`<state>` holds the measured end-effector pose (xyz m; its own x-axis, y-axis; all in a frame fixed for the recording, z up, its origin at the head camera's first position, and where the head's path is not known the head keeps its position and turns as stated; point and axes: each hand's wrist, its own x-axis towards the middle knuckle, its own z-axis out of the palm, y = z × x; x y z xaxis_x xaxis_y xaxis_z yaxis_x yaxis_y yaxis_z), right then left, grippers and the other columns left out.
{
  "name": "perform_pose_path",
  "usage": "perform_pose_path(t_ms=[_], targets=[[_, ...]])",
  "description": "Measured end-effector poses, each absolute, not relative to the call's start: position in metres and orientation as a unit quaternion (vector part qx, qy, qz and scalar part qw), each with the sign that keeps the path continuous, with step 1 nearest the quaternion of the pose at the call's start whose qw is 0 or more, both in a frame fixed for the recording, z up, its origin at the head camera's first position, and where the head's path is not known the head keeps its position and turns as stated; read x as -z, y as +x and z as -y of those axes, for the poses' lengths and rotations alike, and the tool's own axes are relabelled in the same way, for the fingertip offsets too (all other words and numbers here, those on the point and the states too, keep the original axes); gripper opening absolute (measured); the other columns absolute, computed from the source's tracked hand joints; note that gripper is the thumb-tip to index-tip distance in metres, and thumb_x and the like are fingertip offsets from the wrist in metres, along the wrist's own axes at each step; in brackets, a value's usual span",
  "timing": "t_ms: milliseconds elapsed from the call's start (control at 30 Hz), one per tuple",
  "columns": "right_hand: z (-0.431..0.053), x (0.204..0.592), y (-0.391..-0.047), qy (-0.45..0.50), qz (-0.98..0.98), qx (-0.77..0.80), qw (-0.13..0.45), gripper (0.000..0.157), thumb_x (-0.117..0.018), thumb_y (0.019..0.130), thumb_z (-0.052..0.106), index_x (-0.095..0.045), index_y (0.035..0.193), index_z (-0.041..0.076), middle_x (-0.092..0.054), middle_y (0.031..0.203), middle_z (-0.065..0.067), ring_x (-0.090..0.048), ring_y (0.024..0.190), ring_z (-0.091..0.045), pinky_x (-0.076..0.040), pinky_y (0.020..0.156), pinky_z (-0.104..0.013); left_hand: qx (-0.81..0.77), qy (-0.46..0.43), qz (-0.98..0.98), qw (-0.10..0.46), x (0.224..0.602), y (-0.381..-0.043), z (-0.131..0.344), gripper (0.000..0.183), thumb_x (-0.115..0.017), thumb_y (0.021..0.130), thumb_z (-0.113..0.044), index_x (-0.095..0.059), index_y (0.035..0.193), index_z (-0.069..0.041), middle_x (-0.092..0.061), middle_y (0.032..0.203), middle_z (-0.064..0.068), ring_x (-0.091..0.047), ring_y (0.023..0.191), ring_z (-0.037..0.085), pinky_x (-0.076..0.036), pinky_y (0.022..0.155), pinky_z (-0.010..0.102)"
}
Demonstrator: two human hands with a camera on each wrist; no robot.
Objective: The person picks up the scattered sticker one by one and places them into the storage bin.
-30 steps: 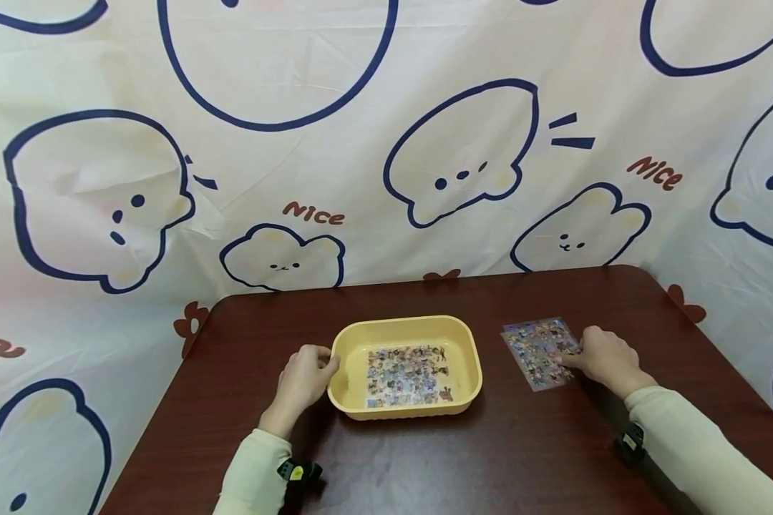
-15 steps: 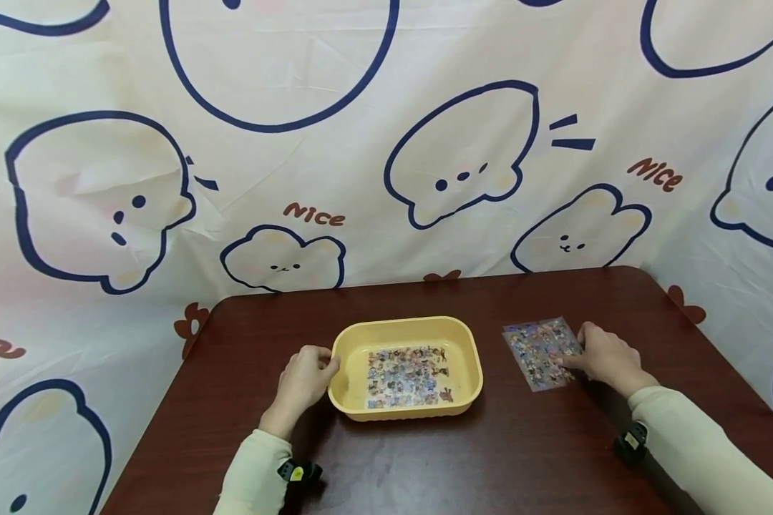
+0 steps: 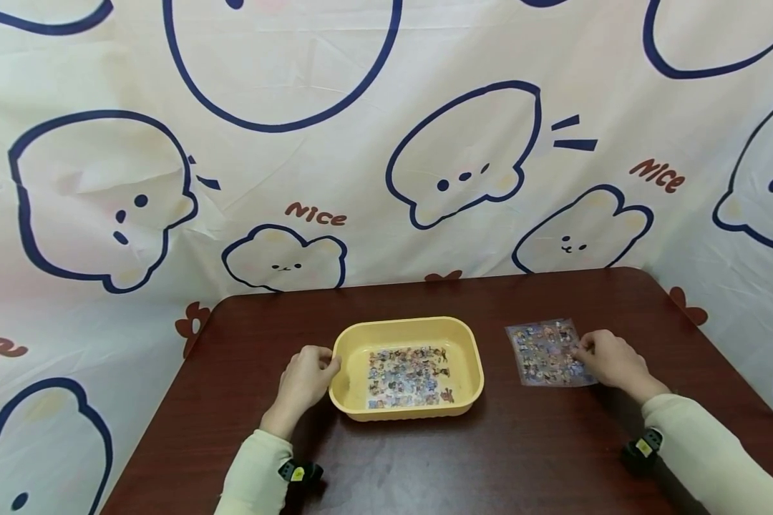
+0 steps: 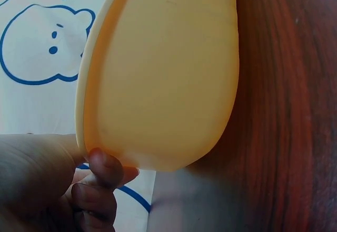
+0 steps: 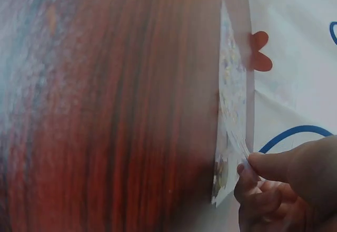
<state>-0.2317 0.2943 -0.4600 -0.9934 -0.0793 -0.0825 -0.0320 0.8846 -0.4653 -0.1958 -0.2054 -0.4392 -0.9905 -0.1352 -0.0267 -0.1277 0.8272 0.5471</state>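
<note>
My left hand (image 3: 304,379) pinches the left rim of a yellow plastic tray (image 3: 407,414), thumb and fingers on either side of the edge in the left wrist view. Inside the tray lies a sheet of small colourful stickers (image 3: 407,377). Right of the tray, my right hand (image 3: 615,365) pinches the right edge of a clear sticker sheet (image 3: 546,352) covered with tiny cartoon figures. In the right wrist view, thumb and fingertip hold the edge of the sheet (image 5: 234,84), which is bent up there; its far end lies low by the table.
A dark reddish-brown wooden table (image 3: 425,465) carries everything. Behind it and at both sides hangs a white cloth (image 3: 335,157) with blue cartoon outlines. Dark bands with small devices (image 3: 642,450) sit on both wrists.
My right hand has drawn back slightly to the right, going from fingers laid on the sheet to pinching its edge. The sheet has turned and shifted a little right. Left hand and tray stay put.
</note>
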Motion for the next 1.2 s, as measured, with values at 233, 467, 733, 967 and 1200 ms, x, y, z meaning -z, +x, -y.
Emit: perform_pose_path(t_ms=[233,467,733,967,1200], targets=[[-0.301,0.463,-0.231,-0.046,-0.962,0.267,0.021,0.027,-0.059,0.101,0.02,-0.064,0.078,0.006,-0.048,0.062,0.001,-0.046,0.057,-0.015,-0.035,0.051,-0.031,0.287,0.07,0.955,0.006,0.439,-0.195,0.206,0.031,-0.064,0.096,-0.025,-0.074,0.115,-0.002,-0.078,0.091,0.007,-0.068,0.075,0.015,-0.052,0.067,0.037],[-0.304,0.465,-0.227,-0.06,-0.948,0.311,0.004,0.025,-0.058,0.102,0.015,-0.068,0.091,-0.005,-0.054,0.066,-0.001,-0.044,0.057,-0.01,-0.037,0.052,-0.027,0.287,0.071,0.955,0.003,0.44,-0.195,0.207,0.032,-0.064,0.096,-0.026,-0.074,0.116,-0.002,-0.078,0.091,0.007,-0.068,0.075,0.015,-0.052,0.068,0.038],[-0.307,0.466,-0.225,-0.061,-0.938,0.342,-0.003,0.028,-0.055,0.104,0.017,-0.067,0.089,-0.003,-0.04,0.057,0.004,-0.035,0.051,-0.008,-0.033,0.05,-0.028,0.289,0.072,0.955,0.002,0.438,-0.196,0.205,0.033,-0.065,0.096,-0.027,-0.074,0.116,-0.002,-0.077,0.091,0.006,-0.066,0.072,0.013,-0.051,0.065,0.034],[-0.306,0.46,-0.222,-0.057,-0.93,0.364,0.005,0.028,-0.053,0.105,0.016,-0.068,0.094,-0.005,-0.039,0.057,0.005,-0.034,0.05,-0.008,-0.034,0.049,-0.028,0.285,0.07,0.956,0.007,0.439,-0.195,0.206,0.031,-0.065,0.096,-0.026,-0.075,0.115,-0.004,-0.077,0.089,0.005,-0.067,0.074,0.014,-0.051,0.067,0.037],[-0.306,0.456,-0.22,-0.046,-0.922,0.384,0.015,0.03,-0.052,0.106,0.018,-0.067,0.097,-0.007,-0.043,0.059,0.004,-0.036,0.051,-0.007,-0.033,0.049,-0.028,0.283,0.066,0.957,0.015,0.441,-0.195,0.207,0.03,-0.064,0.096,-0.026,-0.076,0.114,-0.005,-0.078,0.089,0.005,-0.069,0.076,0.015,-0.053,0.069,0.04]])
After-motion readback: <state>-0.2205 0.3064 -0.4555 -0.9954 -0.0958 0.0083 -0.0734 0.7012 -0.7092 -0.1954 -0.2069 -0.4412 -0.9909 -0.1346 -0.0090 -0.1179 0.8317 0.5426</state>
